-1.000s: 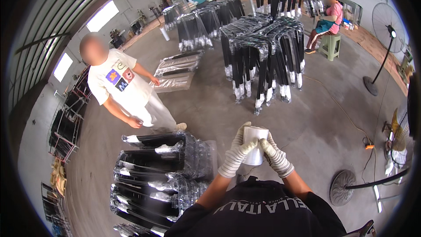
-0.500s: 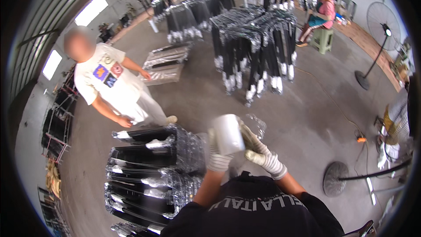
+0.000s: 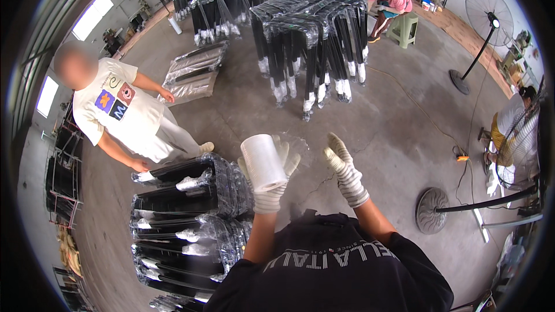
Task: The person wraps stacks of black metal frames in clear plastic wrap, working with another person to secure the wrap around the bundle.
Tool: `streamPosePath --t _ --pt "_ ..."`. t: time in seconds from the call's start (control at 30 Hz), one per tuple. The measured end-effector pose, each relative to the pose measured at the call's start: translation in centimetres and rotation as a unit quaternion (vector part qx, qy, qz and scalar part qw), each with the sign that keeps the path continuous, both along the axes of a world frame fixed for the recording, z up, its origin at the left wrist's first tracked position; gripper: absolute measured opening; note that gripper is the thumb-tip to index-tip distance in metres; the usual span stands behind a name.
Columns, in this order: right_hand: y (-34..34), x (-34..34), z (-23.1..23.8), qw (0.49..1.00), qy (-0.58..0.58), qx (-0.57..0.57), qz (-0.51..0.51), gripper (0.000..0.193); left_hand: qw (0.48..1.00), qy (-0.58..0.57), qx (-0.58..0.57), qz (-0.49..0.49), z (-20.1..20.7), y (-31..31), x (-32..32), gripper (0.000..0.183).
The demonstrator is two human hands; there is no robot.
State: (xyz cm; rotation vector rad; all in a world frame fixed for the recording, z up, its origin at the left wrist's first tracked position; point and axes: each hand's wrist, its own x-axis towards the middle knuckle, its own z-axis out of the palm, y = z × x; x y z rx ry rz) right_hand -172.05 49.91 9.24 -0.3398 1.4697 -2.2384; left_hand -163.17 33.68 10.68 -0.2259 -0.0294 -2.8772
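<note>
Left hand [image 3: 289,164] and empty right hand [image 3: 344,167] are held apart; white roll [image 3: 263,162] rests against the left, grip unclear.
Right of the black stack [image 3: 173,202] the roll is seen; stack seems already wrapped, what is left cannot be told.

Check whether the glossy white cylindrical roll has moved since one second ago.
Yes: the roll has moved left, closer to the stack of black, plastic-wrapped frames.
</note>
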Motion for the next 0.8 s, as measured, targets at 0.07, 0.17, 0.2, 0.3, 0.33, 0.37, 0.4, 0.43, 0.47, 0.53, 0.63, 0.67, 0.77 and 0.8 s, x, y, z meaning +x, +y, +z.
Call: streamPosePath --t 0.07,0.17,0.2,0.3,0.33,0.37,0.4,0.43,0.47,0.53,0.63,0.67,0.77,0.8 --pt "-0.3 -0.5 0.0 0.995 -0.071 0.007 0.071 0.07 1.0 -0.013 0.008 -0.002 0.1 0.0 0.4 0.075" --pt "-0.7 -1.5 -0.3 0.948 -0.241 -0.061 0.197 0.088 0.997 -0.073 0.009 -0.003 1.0 0.6 0.4 0.08" --pt "-1.3 -1.7 -0.1 0.914 -0.314 -0.092 0.24 0.091 0.996 -0.087 -0.008 -0.011 0.6 0.2 0.4 0.079" --pt "-1.7 -0.9 3.0 0.9 -0.245 -0.144 0.33 0.088 0.997 -0.056 -0.037 -0.035 -0.6 0.1 0.4 0.081" --pt "-1.7 -0.7 3.2 0.902 -0.216 -0.151 0.343 0.087 0.998 -0.01 -0.033 -0.061 -0.8 0.1 0.3 0.083" --pt "-2.4 -1.0 1.3 0.899 -0.243 -0.19 0.313 0.074 0.997 0.015 -0.028 -0.067 -0.9 0.0 0.4 0.088" --pt "-2.5 -1.1 1.3 0.917 -0.2 -0.165 0.302 0.07 0.998 -0.014 -0.036 -0.056 -0.6 0.1 0.6 0.082" --pt "-2.5 -1.2 1.4 0.934 -0.157 -0.141 0.289 0.067 0.997 -0.043 -0.044 -0.047 -0.3 0.3 0.9 0.076" --pt "-2.4 -1.2 1.7 0.948 -0.114 -0.116 0.274 0.063 0.995 -0.072 -0.053 -0.038 -0.3 0.5 1.2 0.071" --pt "-3.1 -0.3 3.0 0.965 -0.15 -0.081 0.199 0.036 0.996 -0.083 -0.034 -0.028 -0.8 0.2 1.5 0.077" --pt "-3.0 -0.3 2.8 0.978 -0.1 -0.021 0.181 0.018 0.998 -0.044 -0.01 -0.046 -1.1 0.2 1.8 0.076" --pt "-3.1 -0.3 2.9 0.98 -0.097 -0.028 0.172 0.018 0.998 -0.034 -0.001 -0.053 -1.6 -0.1 1.8 0.077" --pt "-3.2 0.1 2.7 0.985 -0.091 -0.038 0.143 0.017 0.998 -0.005 0.007 -0.062 -3.4 -0.9 1.8 0.082" --pt "-3.1 0.1 2.7 0.985 -0.095 -0.039 0.136 0.017 0.998 -0.01 0.003 -0.061 -2.8 -0.8 1.6 0.082"
